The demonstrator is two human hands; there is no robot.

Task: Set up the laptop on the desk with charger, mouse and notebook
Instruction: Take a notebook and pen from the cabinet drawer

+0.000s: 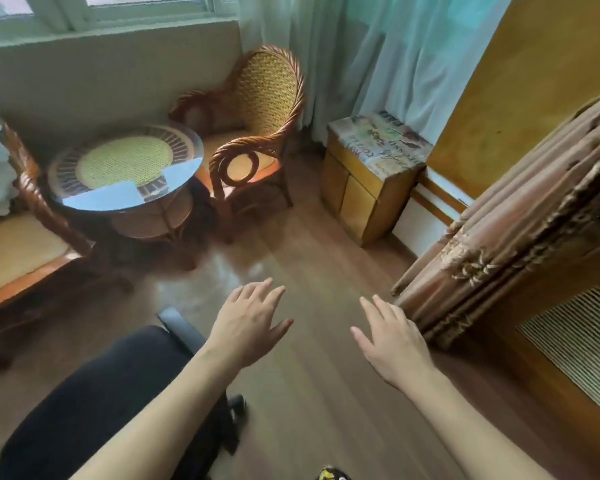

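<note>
No laptop, charger, mouse, notebook or desk shows in the head view. My left hand (248, 323) and my right hand (392, 341) are both stretched out over the wooden floor (312, 393), palms down. The fingers of each hand are spread and nothing is held. A black office chair (94, 403) sits under my left forearm at the lower left.
A round glass-topped wicker table (125, 168) stands at the left between two wicker armchairs (257, 133). A small wooden cabinet (368, 178) sits by the curtains. A bundled brown curtain (520, 209) and a wooden panel with a slatted grille (582, 344) are at the right.
</note>
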